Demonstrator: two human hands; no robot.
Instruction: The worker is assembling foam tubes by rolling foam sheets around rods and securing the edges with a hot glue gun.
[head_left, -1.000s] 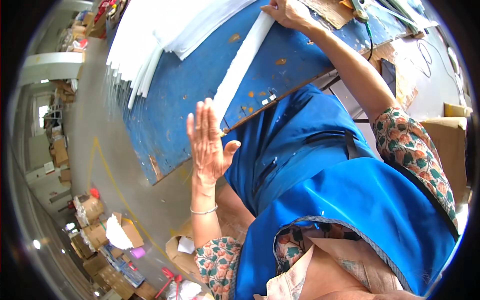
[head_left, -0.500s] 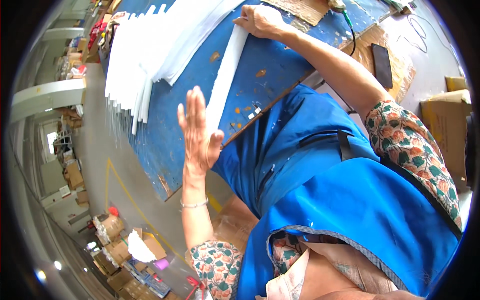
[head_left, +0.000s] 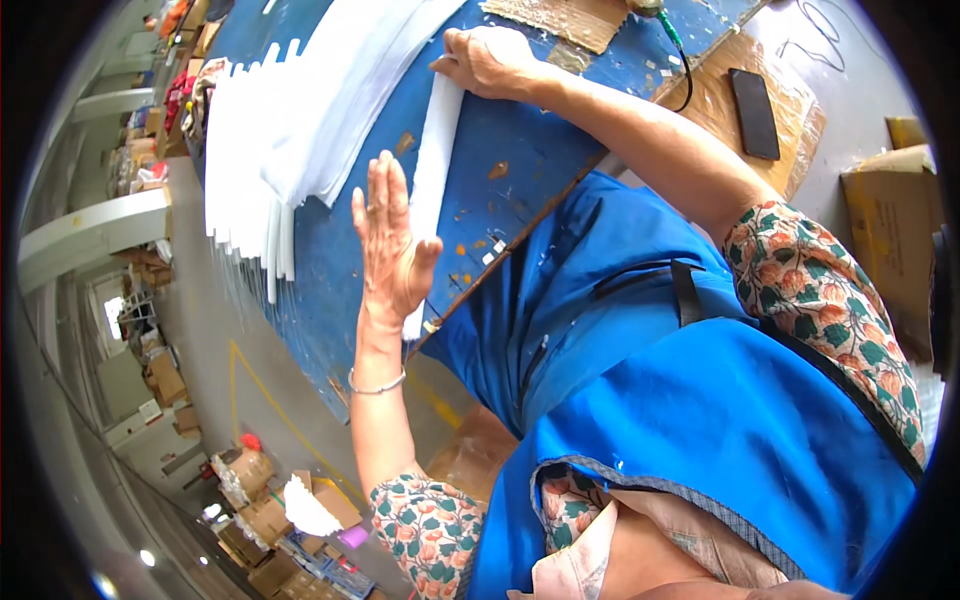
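Note:
A long, narrow white strip (head_left: 432,165), which looks rolled or folded, lies lengthwise on the blue tabletop. My right hand (head_left: 490,62) is closed around its far end, thumb and fingers pressed together. Beside the nearer part of the strip is my left hand (head_left: 392,245), fingers stretched out and thumb apart. Its palm side seems to touch the strip, though the contact is hidden. The strip's near end pokes out past my left wrist, by the table's edge.
A pile of white tubes and sheets (head_left: 250,170) covers the table's left side, with thin strands hanging off. Cardboard (head_left: 570,20) and a green-handled tool (head_left: 650,8) with a black cord lie at the far side. A black phone (head_left: 755,112) rests on brown wrapped cardboard at the right.
The strip's near end now shows past my left wrist. The whole view has shifted a little. My right hand keeps its grip and my left hand stays flat.

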